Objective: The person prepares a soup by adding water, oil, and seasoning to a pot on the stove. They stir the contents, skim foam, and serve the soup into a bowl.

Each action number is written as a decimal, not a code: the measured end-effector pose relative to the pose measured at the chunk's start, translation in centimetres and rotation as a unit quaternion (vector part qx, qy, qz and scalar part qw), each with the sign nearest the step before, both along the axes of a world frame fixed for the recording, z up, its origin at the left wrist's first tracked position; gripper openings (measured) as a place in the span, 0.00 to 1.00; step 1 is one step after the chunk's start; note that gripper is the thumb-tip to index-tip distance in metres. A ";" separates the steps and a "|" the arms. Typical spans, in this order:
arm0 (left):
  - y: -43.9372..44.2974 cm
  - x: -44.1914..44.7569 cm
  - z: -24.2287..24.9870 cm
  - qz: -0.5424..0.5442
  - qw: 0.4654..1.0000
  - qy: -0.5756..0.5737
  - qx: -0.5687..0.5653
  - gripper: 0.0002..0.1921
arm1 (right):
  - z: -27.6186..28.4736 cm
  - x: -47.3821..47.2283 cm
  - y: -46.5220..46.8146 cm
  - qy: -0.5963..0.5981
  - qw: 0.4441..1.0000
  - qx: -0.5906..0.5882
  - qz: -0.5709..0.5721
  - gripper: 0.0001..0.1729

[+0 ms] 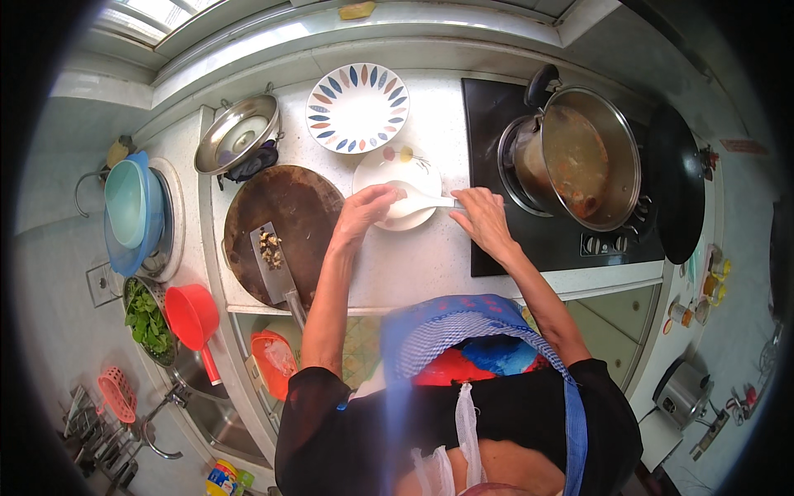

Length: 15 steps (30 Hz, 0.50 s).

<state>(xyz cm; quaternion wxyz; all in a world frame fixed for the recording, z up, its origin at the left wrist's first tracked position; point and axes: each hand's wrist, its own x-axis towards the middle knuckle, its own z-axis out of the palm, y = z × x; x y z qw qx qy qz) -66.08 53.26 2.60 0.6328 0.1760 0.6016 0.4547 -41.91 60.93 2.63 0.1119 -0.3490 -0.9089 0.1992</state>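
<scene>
A white spoon (pixel 428 201) lies level over a white plate with a leaf or fruit pattern (pixel 397 166). My right hand (pixel 485 218) grips the end of the spoon's handle, to the right of the plate. The fingertips of my left hand (pixel 372 208) are close together at the spoon's bowl, over the plate's left part; whether they pinch something small is not clear. To the left, a cleaver (pixel 273 273) rests on a round wooden chopping board (pixel 304 217), with chopped dark and pale bits (pixel 270 249) on its blade.
Behind the plate stands a larger patterned plate (pixel 358 108). On the right, a steel pot of broth (pixel 580 161) sits on the black gas hob (pixel 496 248), beside a black wok or lid (pixel 676 186). A steel basin (pixel 239 136), a red dipper (pixel 192 316) and a colander of greens (pixel 149 322) are at left.
</scene>
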 end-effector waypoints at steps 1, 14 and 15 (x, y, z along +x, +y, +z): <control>-0.2 -0.1 0.1 0.013 1.000 -0.016 -0.009 0.12 | 0.3 -0.8 0.2 0.013 1.000 0.006 0.008 0.22; -1.2 1.4 2.2 0.034 0.990 0.071 0.115 0.15 | 3.5 -6.6 0.9 0.251 0.927 -0.278 0.036 0.13; -1.4 1.6 2.8 0.023 0.966 0.187 0.175 0.15 | 3.7 -6.4 0.9 0.255 0.929 -0.265 0.036 0.13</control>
